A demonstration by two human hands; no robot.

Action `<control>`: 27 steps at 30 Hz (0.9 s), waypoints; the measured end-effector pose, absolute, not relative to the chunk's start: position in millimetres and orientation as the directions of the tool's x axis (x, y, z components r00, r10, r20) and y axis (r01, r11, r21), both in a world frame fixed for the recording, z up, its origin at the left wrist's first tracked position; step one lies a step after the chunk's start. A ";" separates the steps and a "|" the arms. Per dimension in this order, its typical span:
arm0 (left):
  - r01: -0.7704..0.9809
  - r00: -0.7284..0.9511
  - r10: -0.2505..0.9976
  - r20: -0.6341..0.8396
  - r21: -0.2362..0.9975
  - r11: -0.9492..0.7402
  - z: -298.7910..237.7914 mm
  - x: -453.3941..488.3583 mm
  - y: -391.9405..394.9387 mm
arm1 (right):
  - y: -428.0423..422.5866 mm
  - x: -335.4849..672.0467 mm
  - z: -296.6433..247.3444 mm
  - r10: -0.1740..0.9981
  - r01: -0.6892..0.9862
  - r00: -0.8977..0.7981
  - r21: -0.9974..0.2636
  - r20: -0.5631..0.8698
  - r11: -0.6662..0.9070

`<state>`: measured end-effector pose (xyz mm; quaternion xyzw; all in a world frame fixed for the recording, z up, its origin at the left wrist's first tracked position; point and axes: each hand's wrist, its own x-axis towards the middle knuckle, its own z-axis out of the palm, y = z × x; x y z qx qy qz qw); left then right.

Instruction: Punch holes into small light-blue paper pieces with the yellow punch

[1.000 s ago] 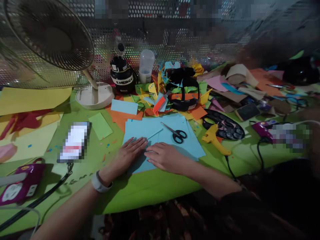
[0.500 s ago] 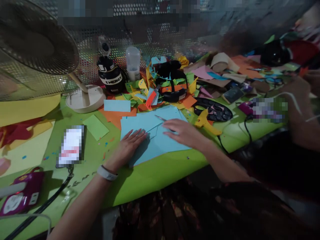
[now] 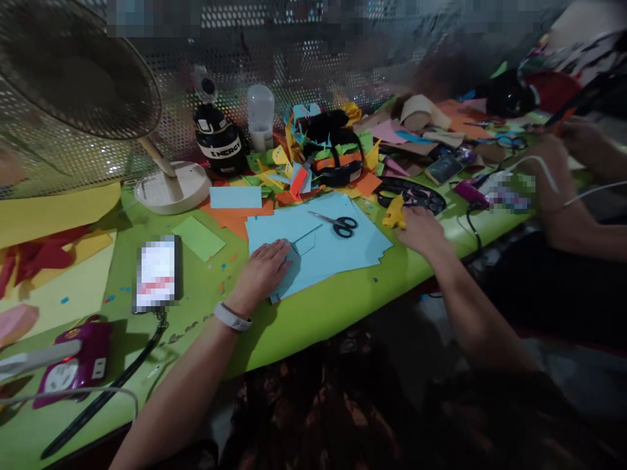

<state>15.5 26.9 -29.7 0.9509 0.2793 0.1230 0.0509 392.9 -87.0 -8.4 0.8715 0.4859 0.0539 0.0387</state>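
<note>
My left hand [image 3: 262, 269] lies flat on the light blue paper [image 3: 337, 260], its fingers stretched out beside a small cut or folded piece in the sheet. Black-handled scissors [image 3: 343, 226] rest on that paper with their blades pointing left. Off the paper's right side, my right hand [image 3: 422, 230] is closed round the handle of a yellow hot glue gun [image 3: 393, 212], and the fingers hide most of the handle. A black shoe sole or tray-like piece [image 3: 426, 194] lies just behind the gun.
A fan [image 3: 171, 189], a black bottle [image 3: 220, 150] and a heap of paper scraps [image 3: 323, 163] line the back. A phone [image 3: 157, 274] and a purple power strip [image 3: 73, 359] lie at left. Another person's arm [image 3: 563, 196] reaches in from the right.
My right hand has let go of the scissors, leaving them on the blue paper, and moved right to the glue gun. My left hand stays on the paper. The view has shifted slightly.
</note>
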 end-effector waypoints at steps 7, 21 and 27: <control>0.502 0.826 0.521 0.215 0.142 -0.853 -32.0 14.9 25.3 | -84.2 400.4 -13.5 0.832 0.834 0.528 0.078 0.169 -0.546; 0.506 0.808 0.513 0.290 0.104 -0.856 -20.7 9.7 20.1 | -84.5 412.9 -20.4 0.640 0.771 0.636 -0.400 0.430 -0.496; 0.549 0.793 0.566 0.226 0.141 -0.824 -23.0 12.4 10.0 | -80.9 361.6 6.1 0.875 0.450 0.479 -0.875 0.066 -0.181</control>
